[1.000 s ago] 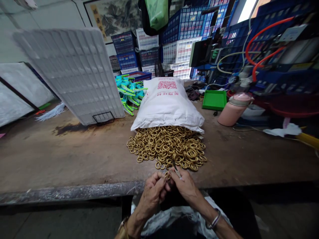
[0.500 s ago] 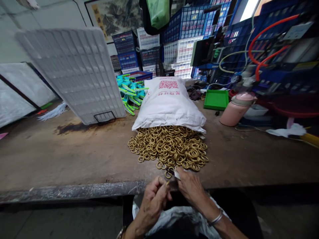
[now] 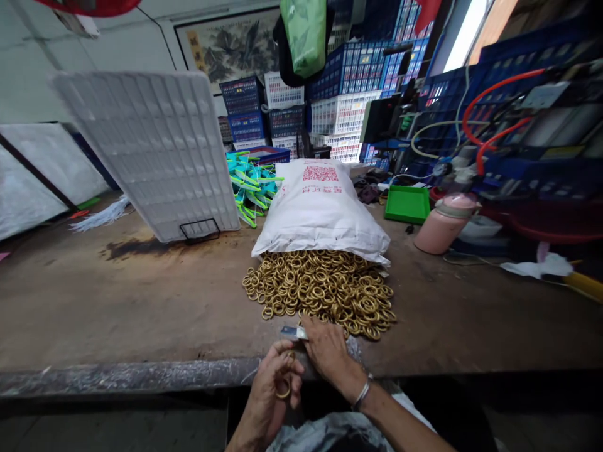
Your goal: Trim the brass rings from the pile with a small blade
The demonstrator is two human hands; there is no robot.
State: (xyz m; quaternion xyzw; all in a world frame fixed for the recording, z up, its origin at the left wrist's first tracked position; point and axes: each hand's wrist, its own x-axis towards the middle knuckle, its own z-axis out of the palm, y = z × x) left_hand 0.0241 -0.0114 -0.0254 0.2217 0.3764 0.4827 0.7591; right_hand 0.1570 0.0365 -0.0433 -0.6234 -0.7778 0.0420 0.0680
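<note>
A heap of gold rings (image 3: 320, 290) spills from the open mouth of a white sack (image 3: 320, 207) on the brown workbench (image 3: 141, 314). My left hand (image 3: 273, 386) is at the bench's front edge, fingers curled round a gold ring (image 3: 284, 389). My right hand (image 3: 330, 351) lies palm down just in front of the heap, pinching a small flat grey blade-like piece (image 3: 293, 331) that sticks out to the left. A bangle sits on my right wrist.
A white grid tray (image 3: 155, 150) leans on a black wire stand at the back left. Teal and green clips (image 3: 249, 185), a green tray (image 3: 407, 204), a pink flask (image 3: 443, 223) and stacked blue and white crates (image 3: 339, 94) stand behind. A white bag (image 3: 325, 433) lies in my lap.
My hands have come apart: the left dropped toward the bench edge with a ring, the right moved forward onto the bench near the heap. The camera tilted up slightly.
</note>
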